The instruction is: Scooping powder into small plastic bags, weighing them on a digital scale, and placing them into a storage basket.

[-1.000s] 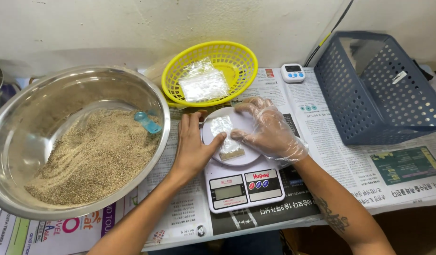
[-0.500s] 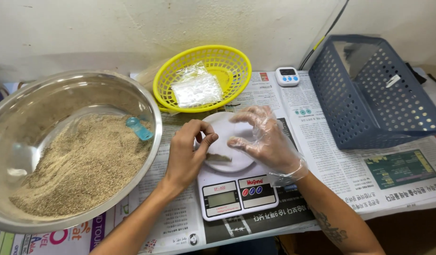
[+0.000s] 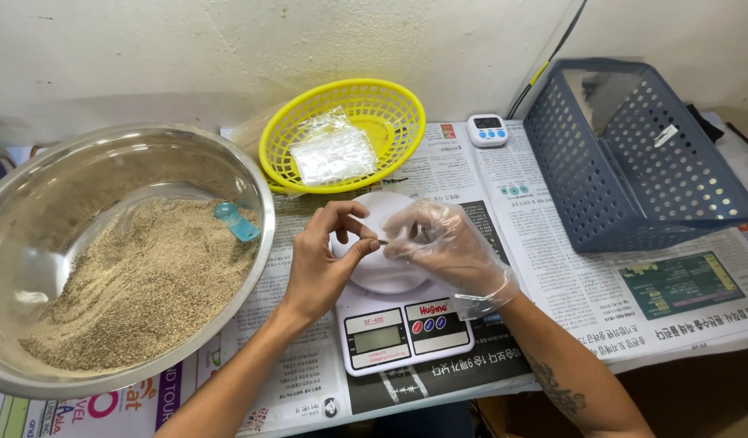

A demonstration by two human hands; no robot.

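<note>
1. Nearest the camera, a small white digital kitchen scale with a grey display and round buttons sits on newspaper sheets that cover the table.
2. A white round dish rests on the scale's platform.
3. Above that dish, the bare left hand pinches the edge of a small clear plastic bag between thumb and forefinger, the other fingers curled.
4. The right hand, in a thin transparent disposable glove, grips the same bag from the other side, fingertips meeting the left hand's.
5. What the bag holds cannot be made out.
6. To the left, a large stainless-steel mixing bowl holds a heap of tan, sandy grain, with a small blue plastic scoop lying at the heap's upper edge.
7. Farther back, a yellow plastic woven basket contains a stack of clear plastic bags.
8. Beside it stands a small white digital timer.
9. At right, a blue perforated plastic crate lies tipped on its side.
10. A pale, scuffed wall closes the scene.
</note>
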